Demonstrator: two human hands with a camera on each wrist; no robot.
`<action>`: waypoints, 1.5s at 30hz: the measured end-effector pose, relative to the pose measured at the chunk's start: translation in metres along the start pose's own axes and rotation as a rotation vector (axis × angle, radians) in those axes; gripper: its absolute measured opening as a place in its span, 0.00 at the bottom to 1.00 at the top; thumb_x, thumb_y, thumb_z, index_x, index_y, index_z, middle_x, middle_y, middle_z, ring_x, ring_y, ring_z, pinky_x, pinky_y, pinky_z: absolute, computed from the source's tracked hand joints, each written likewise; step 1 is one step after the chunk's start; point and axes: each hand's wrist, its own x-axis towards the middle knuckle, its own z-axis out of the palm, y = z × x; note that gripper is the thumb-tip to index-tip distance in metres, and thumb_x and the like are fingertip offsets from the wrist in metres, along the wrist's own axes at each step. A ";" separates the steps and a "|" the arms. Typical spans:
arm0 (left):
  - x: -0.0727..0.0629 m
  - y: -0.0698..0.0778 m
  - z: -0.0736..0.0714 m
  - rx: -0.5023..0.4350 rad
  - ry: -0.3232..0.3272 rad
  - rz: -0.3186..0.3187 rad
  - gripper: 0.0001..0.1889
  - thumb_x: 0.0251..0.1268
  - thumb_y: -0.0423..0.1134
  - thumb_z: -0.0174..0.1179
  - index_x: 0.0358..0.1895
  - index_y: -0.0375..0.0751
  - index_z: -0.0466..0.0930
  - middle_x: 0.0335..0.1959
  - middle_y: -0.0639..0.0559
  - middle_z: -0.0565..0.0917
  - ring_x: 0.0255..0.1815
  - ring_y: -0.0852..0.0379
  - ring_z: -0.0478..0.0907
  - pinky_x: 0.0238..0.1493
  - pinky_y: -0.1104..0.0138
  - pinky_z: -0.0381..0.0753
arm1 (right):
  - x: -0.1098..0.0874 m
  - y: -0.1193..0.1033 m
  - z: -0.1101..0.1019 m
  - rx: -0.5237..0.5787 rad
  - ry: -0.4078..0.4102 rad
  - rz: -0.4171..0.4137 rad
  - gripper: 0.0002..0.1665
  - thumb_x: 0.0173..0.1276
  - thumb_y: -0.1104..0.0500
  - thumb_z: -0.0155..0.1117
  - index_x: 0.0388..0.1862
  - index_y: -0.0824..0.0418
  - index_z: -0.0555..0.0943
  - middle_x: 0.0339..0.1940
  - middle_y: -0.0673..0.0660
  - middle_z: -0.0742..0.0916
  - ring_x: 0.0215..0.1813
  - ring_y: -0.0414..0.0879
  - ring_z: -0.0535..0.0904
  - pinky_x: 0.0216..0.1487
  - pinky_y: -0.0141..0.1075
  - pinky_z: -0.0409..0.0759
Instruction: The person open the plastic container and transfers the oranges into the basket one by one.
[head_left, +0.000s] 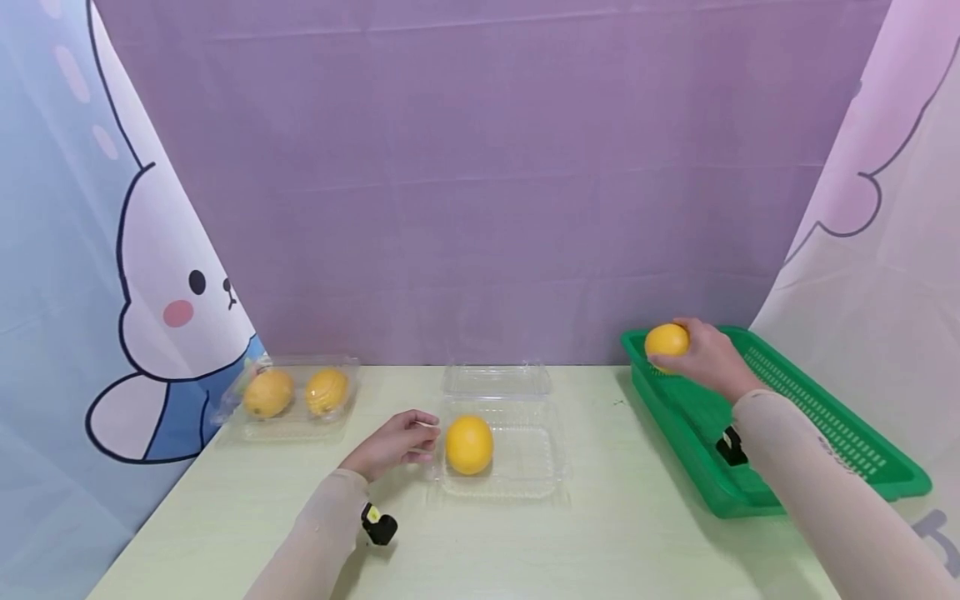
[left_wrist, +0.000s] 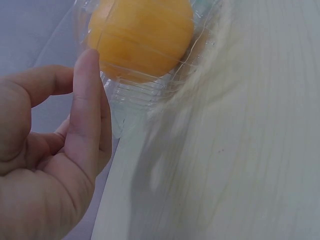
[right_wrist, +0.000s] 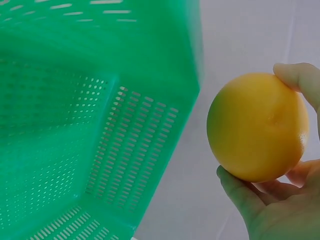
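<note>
Pale table [head_left: 592, 542], purple backdrop [head_left: 487, 167]: right hand [head_left: 705, 354] with held fruit [head_left: 666, 343] at green basket [head_left: 675, 425]

Setting: the table has a light, grained top. Backdrop hangs behind it with faint horizontal creases. Left side: blue cloth printed with a white rabbit [head_left: 165, 275]. Right side: pale cloth [head_left: 907, 317] with a pink, dark-outlined shape.

Right hand: holds 1 yellow-orange fruit between thumb and fingers, above the far left corner of the green basket. The right wrist view gives the fruit just outside a slotted basket wall; thumb and fingers lie on opposite sides of it.

Left hand [head_left: 397, 442]: grips nothing; fingers loosely bent, near the left edge of the middle box [head_left: 528, 454]. In the left wrist view a fingertip overlaps the clear wall; contact cannot be told.

Middle box: clear plastic, its lid [head_left: 497, 381] folded back toward the backdrop. 1 boxed fruit [head_left: 469, 445], yellow-orange and rounded, sits in its left half.

Left box [head_left: 285, 429]: clear plastic, near the backdrop and the rabbit cloth. 2 fruits inside, side by side: left fruit [head_left: 268, 393] and right fruit [head_left: 326, 391], seen through glossy plastic.

Both arms: light sleeves [head_left: 318, 517]; 1 small black device [head_left: 378, 527] at each wrist.
</note>
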 end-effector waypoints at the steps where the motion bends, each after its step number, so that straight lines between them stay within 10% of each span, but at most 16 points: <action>1: 0.000 0.000 0.000 0.001 0.000 0.000 0.25 0.74 0.39 0.59 0.65 0.26 0.65 0.52 0.37 0.75 0.45 0.52 0.76 0.49 0.62 0.84 | 0.000 0.001 0.000 -0.001 -0.001 0.001 0.51 0.67 0.40 0.67 0.73 0.74 0.60 0.61 0.75 0.74 0.51 0.66 0.73 0.43 0.57 0.80; 45: -0.004 0.003 0.000 0.017 0.002 -0.012 0.26 0.74 0.41 0.60 0.65 0.27 0.65 0.53 0.36 0.74 0.46 0.50 0.76 0.49 0.62 0.84 | -0.008 0.072 -0.006 0.008 -0.047 0.154 0.57 0.70 0.35 0.60 0.72 0.81 0.55 0.61 0.81 0.70 0.50 0.70 0.73 0.39 0.54 0.77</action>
